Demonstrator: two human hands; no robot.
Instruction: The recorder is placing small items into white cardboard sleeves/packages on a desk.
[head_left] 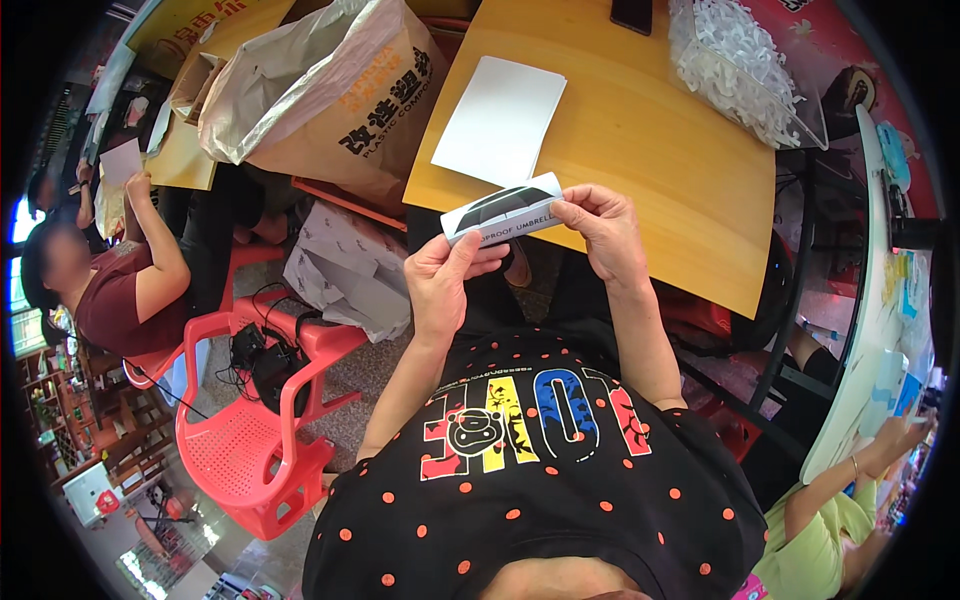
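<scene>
A slim white carton (505,208) printed with a black umbrella is held up between both hands, just off the near edge of the table. My left hand (440,280) is closed on its left end, thumb on the front face and fingers behind and below. At the right end, my right hand (608,232) pinches the carton between thumb and fingers. Whether it is folded into a box or still flat, I cannot tell. Beyond it, a stack of white sheets (500,118) lies on the yellow table (640,190).
A clear bin (745,70) of curly white strips stands at the table's far right, near a dark phone (631,14). Left of the table is a large sack (330,95). A red plastic chair (240,440) holds black cables. Other people sit at left and lower right.
</scene>
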